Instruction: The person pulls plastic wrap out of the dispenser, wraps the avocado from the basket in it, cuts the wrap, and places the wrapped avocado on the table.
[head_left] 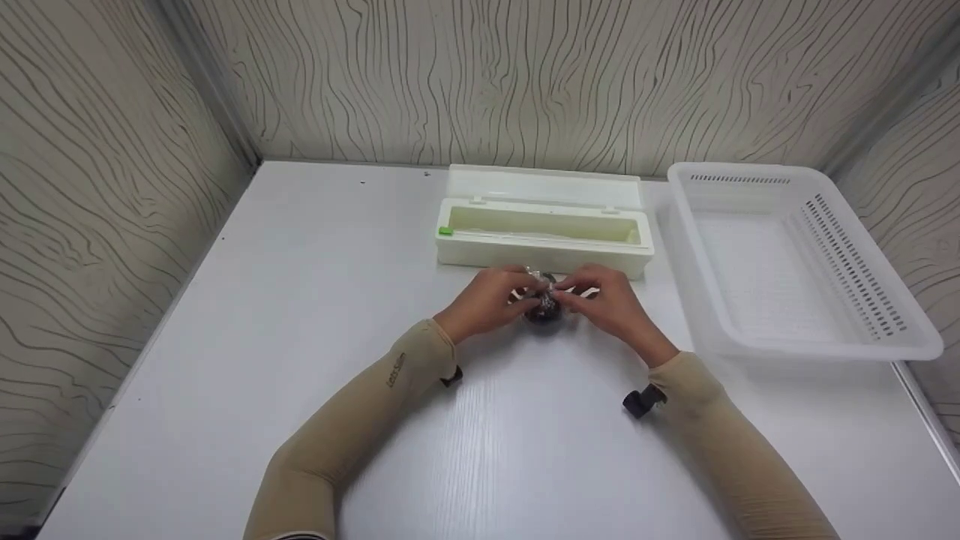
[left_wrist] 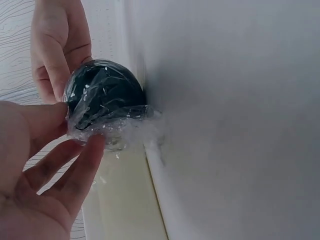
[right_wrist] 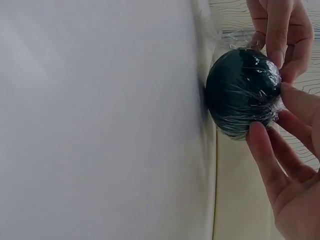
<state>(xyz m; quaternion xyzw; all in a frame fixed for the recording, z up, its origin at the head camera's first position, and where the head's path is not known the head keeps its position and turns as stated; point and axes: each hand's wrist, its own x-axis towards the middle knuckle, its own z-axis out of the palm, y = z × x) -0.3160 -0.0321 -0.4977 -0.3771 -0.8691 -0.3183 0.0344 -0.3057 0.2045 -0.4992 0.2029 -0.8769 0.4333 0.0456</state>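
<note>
A round, dark green object (right_wrist: 235, 90) rests on the white table in front of the film box, with clear cling film (left_wrist: 122, 127) stretched around it. Loose film bunches at its top and one side. My left hand (head_left: 484, 298) pinches the gathered film between thumb and fingers at the object's left. From the right, my right hand (head_left: 609, 301) also pinches the film, its fingertips close to the left ones. In the right wrist view the film lies tight and wrinkled over the object. What kind of round thing it is cannot be told through the wrap.
Just behind the hands stands a long white cling film box (head_left: 544, 255), its lid (head_left: 544, 186) raised and a green slider (head_left: 445, 231) at its left end. A white perforated basket (head_left: 697, 262) stands at the right. Wood-patterned panels (head_left: 420, 82) enclose the table (head_left: 300, 255).
</note>
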